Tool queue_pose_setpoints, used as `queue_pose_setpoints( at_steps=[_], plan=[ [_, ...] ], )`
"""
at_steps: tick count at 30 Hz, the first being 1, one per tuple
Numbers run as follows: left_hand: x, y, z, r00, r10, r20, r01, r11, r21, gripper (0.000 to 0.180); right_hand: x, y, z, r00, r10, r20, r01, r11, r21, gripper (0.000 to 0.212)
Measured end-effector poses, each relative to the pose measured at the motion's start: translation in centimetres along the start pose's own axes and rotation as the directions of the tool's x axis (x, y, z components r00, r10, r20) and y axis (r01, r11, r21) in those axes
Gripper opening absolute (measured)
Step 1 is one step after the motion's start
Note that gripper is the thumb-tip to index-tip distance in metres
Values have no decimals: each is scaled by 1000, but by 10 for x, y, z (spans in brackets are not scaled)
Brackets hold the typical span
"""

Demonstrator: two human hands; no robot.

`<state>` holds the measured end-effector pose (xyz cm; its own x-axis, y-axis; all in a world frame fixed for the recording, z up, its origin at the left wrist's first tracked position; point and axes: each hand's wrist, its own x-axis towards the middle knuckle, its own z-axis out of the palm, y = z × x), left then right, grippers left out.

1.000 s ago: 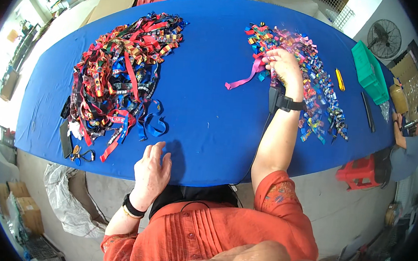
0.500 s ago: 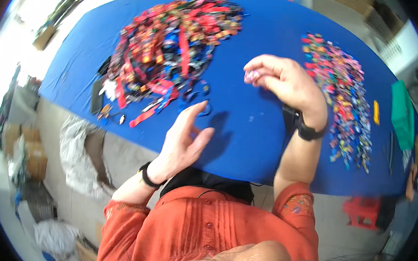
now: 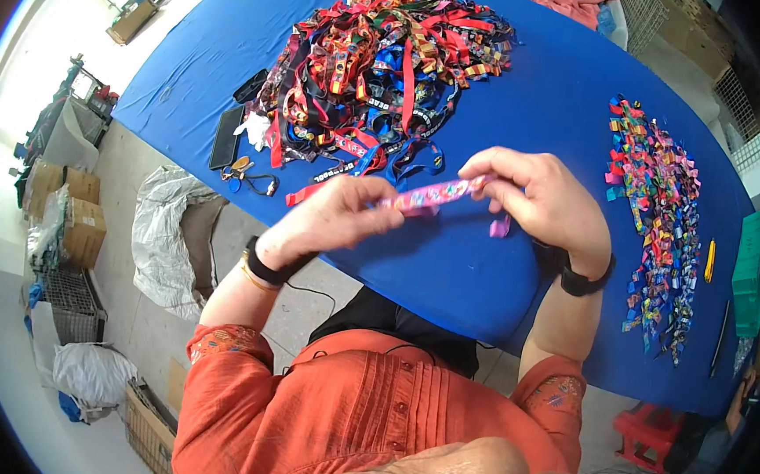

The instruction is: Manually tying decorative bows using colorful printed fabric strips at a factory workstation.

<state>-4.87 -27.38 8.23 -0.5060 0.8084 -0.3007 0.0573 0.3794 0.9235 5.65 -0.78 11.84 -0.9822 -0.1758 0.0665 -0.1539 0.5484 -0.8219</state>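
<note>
A: Where is the pink strap (image 3: 440, 195)?
B: Stretched between the two hands, above the near part of the blue table (image 3: 518, 282). It carries a small multicoloured pattern, and a short pink end dangles below the right-hand side.

A: How is it held?
B: The left hand (image 3: 333, 216) pinches one end between thumb and fingers. The right hand (image 3: 546, 200) grips the other, thumb against fingertips. Both are closed on it; exactly how each finger lies, I can't tell.

A: What lies around them?
B: Beyond the left hand there's a tangled heap of lanyards (image 3: 365, 77), mostly red, black and blue, some loops spilling toward the near edge. Off to the right, well apart from that heap, smaller folded strips (image 3: 654, 230) lie in long, mixed-colour rows.

A: And farther out?
B: Right of those rows, a yellow tool (image 3: 710, 261), a thin black rod (image 3: 719, 338) and a green bin (image 3: 749, 276). At the table's left edge, a flat dark object (image 3: 226, 138) sits near the heap. On the floor, a whitish sack (image 3: 168, 240) slumps at left, and a red stool (image 3: 648, 432) stands at right.
</note>
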Motion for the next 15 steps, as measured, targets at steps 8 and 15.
queue_pose_setpoints(
  at_steps=[8,15],
  plan=[
    [46,-10,-99,809,318,-495,106,749,654,28,15,29,2,942,-108,-317,39,975,-218,19],
    [88,-36,-120,617,579,-533,334,421,844,16,11,19,-2,944,-69,-322,-12,970,-242,17]
  ],
)
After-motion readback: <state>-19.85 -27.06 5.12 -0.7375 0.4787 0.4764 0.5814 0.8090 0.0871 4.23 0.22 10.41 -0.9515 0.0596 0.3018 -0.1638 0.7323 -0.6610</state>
